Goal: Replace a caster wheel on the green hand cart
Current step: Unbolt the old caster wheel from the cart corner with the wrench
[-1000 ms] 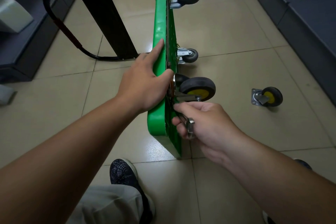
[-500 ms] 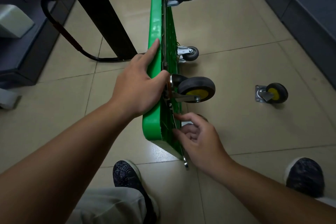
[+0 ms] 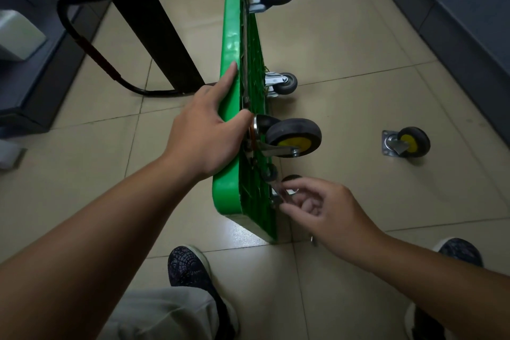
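The left hand (image 3: 209,132) grips the top edge of the cart (image 3: 229,36), thumb hooked over, forefinger straight along the rim. The right hand (image 3: 325,207), fingers curled, pinches a small metal part (image 3: 289,191) on the underside by the cart's near corner; what it is I cannot tell. The cart stands on its side on the floor (image 3: 358,36). A yellow-hubbed caster (image 3: 294,138) sits mounted just beside the left thumb. A loose caster (image 3: 408,142) lies well apart.
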`<act>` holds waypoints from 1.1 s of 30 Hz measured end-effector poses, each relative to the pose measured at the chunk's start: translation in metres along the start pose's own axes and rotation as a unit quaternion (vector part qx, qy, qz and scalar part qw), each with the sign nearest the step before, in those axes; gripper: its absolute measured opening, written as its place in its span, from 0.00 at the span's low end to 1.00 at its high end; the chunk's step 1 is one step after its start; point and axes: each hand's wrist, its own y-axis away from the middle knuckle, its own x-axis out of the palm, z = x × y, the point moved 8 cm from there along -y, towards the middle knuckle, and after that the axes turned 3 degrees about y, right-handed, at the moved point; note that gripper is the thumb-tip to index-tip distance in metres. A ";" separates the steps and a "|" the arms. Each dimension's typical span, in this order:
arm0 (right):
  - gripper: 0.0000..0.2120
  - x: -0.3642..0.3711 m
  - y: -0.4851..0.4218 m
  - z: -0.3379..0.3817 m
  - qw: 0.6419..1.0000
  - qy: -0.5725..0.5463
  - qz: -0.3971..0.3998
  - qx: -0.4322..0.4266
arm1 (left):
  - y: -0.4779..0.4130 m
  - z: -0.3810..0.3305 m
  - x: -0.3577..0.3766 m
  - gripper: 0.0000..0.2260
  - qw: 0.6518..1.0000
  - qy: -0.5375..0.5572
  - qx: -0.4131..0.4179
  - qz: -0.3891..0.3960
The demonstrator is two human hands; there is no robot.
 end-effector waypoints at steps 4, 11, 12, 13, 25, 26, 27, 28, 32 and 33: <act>0.32 0.015 0.028 0.022 0.993 -0.068 0.074 0.057 | -0.002 0.002 0.000 0.36 1.000 -0.009 0.000 -0.007; 0.22 0.028 0.028 0.038 0.976 -0.148 0.017 0.155 | -0.004 0.008 0.001 0.33 1.000 -0.008 0.006 -0.016; 0.18 0.028 0.026 0.039 0.974 -0.156 0.006 0.162 | -0.004 0.009 0.001 0.33 1.000 -0.009 0.006 -0.017; 0.15 0.027 0.024 0.041 0.973 -0.164 -0.006 0.165 | -0.004 0.009 0.001 0.32 1.000 -0.010 0.006 -0.019; 0.10 0.040 -0.006 0.061 0.942 -0.264 -0.023 0.204 | -0.005 0.009 0.002 0.32 1.000 -0.014 0.008 -0.026; 0.10 0.039 -0.009 0.061 0.939 -0.273 -0.024 0.210 | -0.005 0.009 0.002 0.32 1.000 -0.015 0.006 -0.027; 0.10 0.039 -0.011 0.060 0.932 -0.288 -0.024 0.217 | -0.005 0.009 0.002 0.32 0.999 -0.017 0.006 -0.028; 0.10 0.039 -0.014 0.060 0.926 -0.302 -0.020 0.225 | -0.005 0.009 0.002 0.32 0.999 -0.018 0.006 -0.028; 0.11 0.041 -0.017 0.059 0.919 -0.319 -0.013 0.233 | -0.005 0.009 0.002 0.32 0.999 -0.021 0.007 -0.028; 0.10 0.041 -0.017 0.058 0.923 -0.309 -0.016 0.228 | -0.004 0.008 0.002 0.32 0.999 -0.022 0.007 -0.027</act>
